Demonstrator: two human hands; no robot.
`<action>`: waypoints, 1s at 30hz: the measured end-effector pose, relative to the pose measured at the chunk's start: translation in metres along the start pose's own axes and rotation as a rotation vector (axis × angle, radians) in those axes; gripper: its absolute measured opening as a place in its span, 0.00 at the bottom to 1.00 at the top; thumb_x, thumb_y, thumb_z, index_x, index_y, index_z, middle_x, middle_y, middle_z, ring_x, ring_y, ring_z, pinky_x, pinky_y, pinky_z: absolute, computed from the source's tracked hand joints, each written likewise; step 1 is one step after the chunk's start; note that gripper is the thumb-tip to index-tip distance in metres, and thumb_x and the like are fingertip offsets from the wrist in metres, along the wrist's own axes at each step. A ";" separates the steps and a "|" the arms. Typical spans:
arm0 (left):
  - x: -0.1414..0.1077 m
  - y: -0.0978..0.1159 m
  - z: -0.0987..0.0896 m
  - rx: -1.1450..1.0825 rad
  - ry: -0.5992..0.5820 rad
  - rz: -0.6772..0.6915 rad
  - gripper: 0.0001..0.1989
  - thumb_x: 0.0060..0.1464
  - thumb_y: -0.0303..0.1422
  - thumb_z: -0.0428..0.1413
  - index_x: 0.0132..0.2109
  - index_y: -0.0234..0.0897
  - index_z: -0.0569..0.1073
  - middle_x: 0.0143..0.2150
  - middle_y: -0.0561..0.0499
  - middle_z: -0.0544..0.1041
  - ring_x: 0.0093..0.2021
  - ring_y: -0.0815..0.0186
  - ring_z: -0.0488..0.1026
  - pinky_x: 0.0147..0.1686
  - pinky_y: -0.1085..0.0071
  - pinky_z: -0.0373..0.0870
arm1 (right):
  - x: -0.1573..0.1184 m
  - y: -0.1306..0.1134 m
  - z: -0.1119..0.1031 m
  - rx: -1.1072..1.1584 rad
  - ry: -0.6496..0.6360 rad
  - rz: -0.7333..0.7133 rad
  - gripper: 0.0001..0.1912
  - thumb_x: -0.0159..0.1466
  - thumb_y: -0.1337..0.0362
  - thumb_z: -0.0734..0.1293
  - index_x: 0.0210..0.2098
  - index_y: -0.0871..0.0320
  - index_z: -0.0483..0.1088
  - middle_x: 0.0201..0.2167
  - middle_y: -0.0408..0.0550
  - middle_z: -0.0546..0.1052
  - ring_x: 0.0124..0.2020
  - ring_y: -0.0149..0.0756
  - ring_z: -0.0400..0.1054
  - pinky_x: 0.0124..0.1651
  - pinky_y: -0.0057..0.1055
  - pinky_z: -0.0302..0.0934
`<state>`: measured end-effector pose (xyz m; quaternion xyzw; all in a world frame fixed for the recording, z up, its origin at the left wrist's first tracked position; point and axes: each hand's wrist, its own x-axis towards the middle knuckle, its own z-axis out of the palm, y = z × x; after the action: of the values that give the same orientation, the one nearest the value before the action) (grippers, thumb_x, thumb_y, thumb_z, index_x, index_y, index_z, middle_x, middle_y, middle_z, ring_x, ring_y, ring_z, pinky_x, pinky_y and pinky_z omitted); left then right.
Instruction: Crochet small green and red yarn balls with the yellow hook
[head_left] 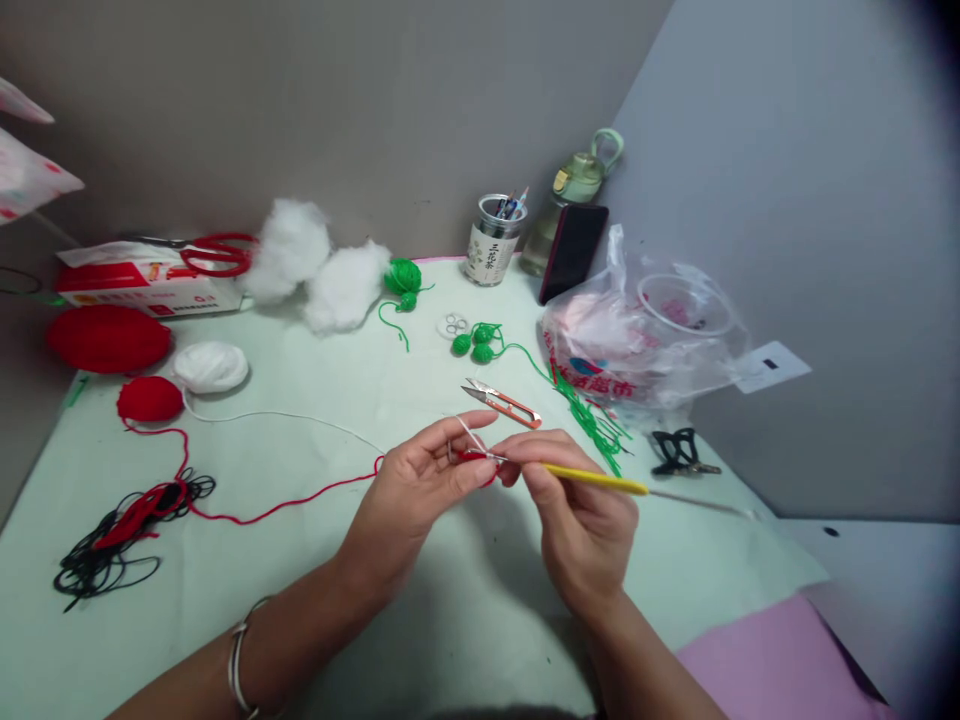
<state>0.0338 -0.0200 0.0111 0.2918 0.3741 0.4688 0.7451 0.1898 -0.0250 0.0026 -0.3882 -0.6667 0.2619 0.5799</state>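
My left hand (pixel 420 470) pinches a small red crochet piece (pixel 472 456), with white yarn drawn over its raised index finger. In my right hand (pixel 581 510) is a crochet hook with a yellow handle (pixel 600 479), held like a pencil; its tip meets the red piece at the left fingertips. Red yarn (pixel 300 502) runs from the left hand to a red yarn ball (pixel 150 399). A thin white strand leads back to a white yarn ball (pixel 211 367). Just beyond the hands lie orange-handled thread snips (pixel 504 402). Part of the red piece is hidden by my fingers.
Behind stand a tissue box (pixel 150 290) with red scissors (pixel 221 254), white stuffing (pixel 345 285), a pen can (pixel 493 245), a bottle (pixel 574 190) and a phone (pixel 573 252). Green balls (pixel 480 345), a plastic bag (pixel 637 330), a black clip (pixel 679 452) and tangled black cord (pixel 97 570) surround the hands.
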 end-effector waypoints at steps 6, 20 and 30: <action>0.003 0.000 0.002 -0.162 -0.008 -0.172 0.18 0.53 0.34 0.71 0.51 0.40 0.84 0.38 0.52 0.79 0.36 0.71 0.71 0.43 0.73 0.69 | -0.006 0.000 -0.005 -0.319 -0.053 -0.211 0.17 0.69 0.75 0.67 0.50 0.50 0.80 0.43 0.51 0.81 0.44 0.40 0.77 0.43 0.36 0.74; 0.001 0.003 -0.004 0.099 0.009 -0.049 0.19 0.54 0.34 0.70 0.54 0.44 0.82 0.41 0.52 0.82 0.46 0.65 0.77 0.52 0.68 0.69 | 0.001 0.009 -0.006 0.356 0.009 0.315 0.09 0.72 0.63 0.67 0.43 0.49 0.81 0.38 0.45 0.81 0.33 0.32 0.73 0.38 0.31 0.70; 0.003 0.012 -0.001 -0.005 -0.011 -0.129 0.15 0.56 0.33 0.67 0.51 0.38 0.81 0.25 0.55 0.77 0.26 0.72 0.70 0.31 0.74 0.68 | 0.001 0.013 -0.007 0.393 -0.002 0.317 0.08 0.71 0.64 0.68 0.42 0.53 0.81 0.38 0.47 0.82 0.34 0.33 0.75 0.37 0.32 0.72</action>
<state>0.0283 -0.0127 0.0195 0.2679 0.3870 0.4190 0.7765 0.1990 -0.0169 -0.0061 -0.3674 -0.5340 0.4746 0.5954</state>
